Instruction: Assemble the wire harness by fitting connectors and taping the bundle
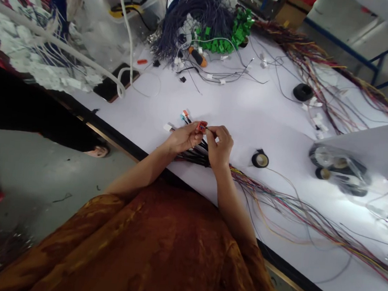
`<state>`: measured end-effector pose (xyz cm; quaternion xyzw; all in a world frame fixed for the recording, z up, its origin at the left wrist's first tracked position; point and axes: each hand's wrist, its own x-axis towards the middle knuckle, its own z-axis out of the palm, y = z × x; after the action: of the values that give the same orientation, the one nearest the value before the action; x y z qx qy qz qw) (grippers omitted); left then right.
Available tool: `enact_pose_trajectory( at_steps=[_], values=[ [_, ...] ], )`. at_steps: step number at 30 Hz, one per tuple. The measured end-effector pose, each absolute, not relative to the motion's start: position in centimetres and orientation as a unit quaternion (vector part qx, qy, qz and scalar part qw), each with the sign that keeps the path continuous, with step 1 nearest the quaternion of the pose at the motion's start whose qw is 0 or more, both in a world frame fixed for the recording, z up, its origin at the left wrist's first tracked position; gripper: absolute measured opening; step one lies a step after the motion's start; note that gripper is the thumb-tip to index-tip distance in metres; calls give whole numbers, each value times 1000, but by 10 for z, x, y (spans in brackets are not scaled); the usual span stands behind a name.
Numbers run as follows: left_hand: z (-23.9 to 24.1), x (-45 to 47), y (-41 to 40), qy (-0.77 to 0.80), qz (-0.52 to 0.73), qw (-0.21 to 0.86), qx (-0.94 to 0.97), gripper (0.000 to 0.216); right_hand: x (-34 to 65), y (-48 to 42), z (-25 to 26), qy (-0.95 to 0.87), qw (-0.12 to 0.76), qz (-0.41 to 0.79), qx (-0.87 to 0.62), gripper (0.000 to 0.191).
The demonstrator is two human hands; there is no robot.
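Between the fingertips of my left hand [186,138] is a small red connector [201,127]. My right hand [220,145] pinches a thin dark wire at the connector's right side; whether its end sits inside the connector I cannot tell. Below both hands lies a wire harness [278,194], its black-wrapped branches [196,157] passing under my wrists. White, orange and teal plugs [185,115] on some branches stick out beyond my left hand. To the right of my right hand, a roll of black tape [260,159] rests on the white table [231,103].
Grey wires [198,14] with green connectors [219,45] are piled at the back, near an orange-black screwdriver [197,56]. Bagged tape rolls [339,169] lie at right. White connectors [51,69] heap at left, where another person's arm [41,105] reaches along the table edge.
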<state>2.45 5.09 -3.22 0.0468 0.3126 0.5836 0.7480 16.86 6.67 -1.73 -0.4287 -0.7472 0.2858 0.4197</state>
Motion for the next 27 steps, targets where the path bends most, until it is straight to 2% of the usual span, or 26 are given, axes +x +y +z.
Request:
enact_pose_trajectory(
  at_steps=[14,19,22,24,27],
  values=[
    [-25,27,52,322,581,748,15,38,169,70,-21,-739,431,303,-421,18],
    [-27,28,55,321,571,756,-7,32,167,72,-22,-730,436,299,-434,21],
    [-26,30,56,331,569,752,-12,25,170,69,-19,-719,409,322,-460,28],
    [-25,33,57,345,575,742,6,27,173,68,-18,-714,372,345,-482,32],
    [-28,35,60,365,578,728,39,25,175,72,-19,-683,365,353,-526,33]
  ],
)
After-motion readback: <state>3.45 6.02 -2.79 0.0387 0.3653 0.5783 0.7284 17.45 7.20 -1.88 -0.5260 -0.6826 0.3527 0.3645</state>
